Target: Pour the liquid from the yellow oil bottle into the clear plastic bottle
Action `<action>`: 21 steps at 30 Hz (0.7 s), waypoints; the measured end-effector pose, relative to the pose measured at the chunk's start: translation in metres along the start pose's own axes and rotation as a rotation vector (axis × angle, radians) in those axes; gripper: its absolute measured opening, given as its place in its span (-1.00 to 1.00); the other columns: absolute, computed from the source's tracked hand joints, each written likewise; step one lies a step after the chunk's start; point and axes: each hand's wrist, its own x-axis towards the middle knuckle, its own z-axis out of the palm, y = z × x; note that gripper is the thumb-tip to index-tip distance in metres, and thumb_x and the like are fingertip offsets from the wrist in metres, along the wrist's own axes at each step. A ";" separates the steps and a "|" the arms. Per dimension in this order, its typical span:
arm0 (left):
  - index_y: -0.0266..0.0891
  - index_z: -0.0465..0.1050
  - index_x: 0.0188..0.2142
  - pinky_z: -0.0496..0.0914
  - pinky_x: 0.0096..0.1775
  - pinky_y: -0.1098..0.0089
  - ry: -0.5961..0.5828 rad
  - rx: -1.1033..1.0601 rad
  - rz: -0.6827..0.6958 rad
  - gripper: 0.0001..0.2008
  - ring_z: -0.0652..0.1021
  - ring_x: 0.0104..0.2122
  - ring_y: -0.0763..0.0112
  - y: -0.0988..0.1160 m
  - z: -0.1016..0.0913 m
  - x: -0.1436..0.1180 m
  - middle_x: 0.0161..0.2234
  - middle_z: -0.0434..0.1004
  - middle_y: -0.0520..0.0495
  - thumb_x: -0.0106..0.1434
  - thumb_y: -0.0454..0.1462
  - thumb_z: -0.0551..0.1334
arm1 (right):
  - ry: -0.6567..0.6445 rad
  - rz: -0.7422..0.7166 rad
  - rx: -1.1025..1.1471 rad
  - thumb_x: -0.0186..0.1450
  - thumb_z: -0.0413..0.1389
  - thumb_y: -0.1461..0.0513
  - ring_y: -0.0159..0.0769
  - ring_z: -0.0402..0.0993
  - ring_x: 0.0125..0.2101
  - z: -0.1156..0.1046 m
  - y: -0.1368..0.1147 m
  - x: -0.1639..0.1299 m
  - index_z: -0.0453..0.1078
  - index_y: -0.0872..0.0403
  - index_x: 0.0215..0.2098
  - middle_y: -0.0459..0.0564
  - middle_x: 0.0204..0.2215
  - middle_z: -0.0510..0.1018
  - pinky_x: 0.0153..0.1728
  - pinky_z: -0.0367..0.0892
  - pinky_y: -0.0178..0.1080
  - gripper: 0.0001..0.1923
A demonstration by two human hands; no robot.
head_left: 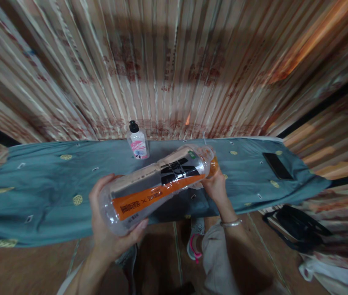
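Lying sideways, bottle (158, 186) cap up-right | left hand (112, 229) grip clasps base | right hand (215, 184) grip clasps cap

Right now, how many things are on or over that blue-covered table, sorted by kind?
Bottles: 2, the big bottle held on its side in the left hand and right hand, and the small pump bottle standing on the cloth.
Phones: 1, the dark phone.
Total: 3

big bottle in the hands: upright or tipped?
Tipped. The large bottle lies nearly sideways, base in the left hand, cap end at the right hand, above the blue-covered table.
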 end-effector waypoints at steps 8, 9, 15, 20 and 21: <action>-0.02 0.32 0.40 0.61 -0.10 -0.18 -0.019 0.027 0.051 -0.12 0.64 -0.05 -0.15 0.001 -0.001 0.002 0.08 0.52 -0.23 0.09 -0.03 0.44 | 0.025 -0.021 -0.012 0.14 0.30 -0.25 0.10 0.75 -0.09 0.000 -0.002 0.000 0.43 0.10 0.18 0.22 -0.09 0.78 -0.09 0.65 0.03 -0.16; -0.02 0.32 0.40 0.61 -0.10 -0.18 -0.019 0.025 0.049 -0.13 0.64 -0.06 -0.16 0.001 -0.001 0.002 0.08 0.52 -0.22 0.09 -0.03 0.44 | 0.031 -0.027 -0.016 0.14 0.30 -0.26 0.10 0.75 -0.09 0.000 -0.001 0.000 0.43 0.10 0.18 0.23 -0.09 0.78 -0.09 0.65 0.03 -0.16; 0.02 0.33 0.39 0.62 -0.07 -0.20 -0.002 0.009 0.030 -0.12 0.65 -0.04 -0.16 0.001 -0.001 0.001 0.09 0.53 -0.20 0.07 -0.05 0.45 | 0.016 -0.008 0.009 0.13 0.31 -0.23 0.16 0.73 -0.04 -0.001 -0.002 0.000 0.43 0.12 0.19 0.26 -0.08 0.77 -0.06 0.64 0.07 -0.15; -0.01 0.33 0.39 0.63 -0.07 -0.16 -0.008 0.015 0.019 -0.13 0.65 -0.04 -0.12 0.002 0.000 0.001 0.08 0.53 -0.20 0.08 -0.05 0.44 | 0.020 -0.007 0.003 0.12 0.32 -0.19 0.14 0.73 -0.05 -0.001 -0.001 0.000 0.42 0.09 0.20 0.22 -0.09 0.78 -0.07 0.64 0.06 -0.18; -0.02 0.32 0.40 0.63 -0.08 -0.17 -0.009 0.016 0.023 -0.13 0.65 -0.04 -0.13 0.002 0.000 0.001 0.09 0.53 -0.21 0.09 -0.05 0.44 | 0.022 -0.015 0.000 0.13 0.32 -0.18 0.13 0.73 -0.05 -0.001 -0.001 0.000 0.42 0.08 0.19 0.21 -0.09 0.78 -0.07 0.64 0.05 -0.20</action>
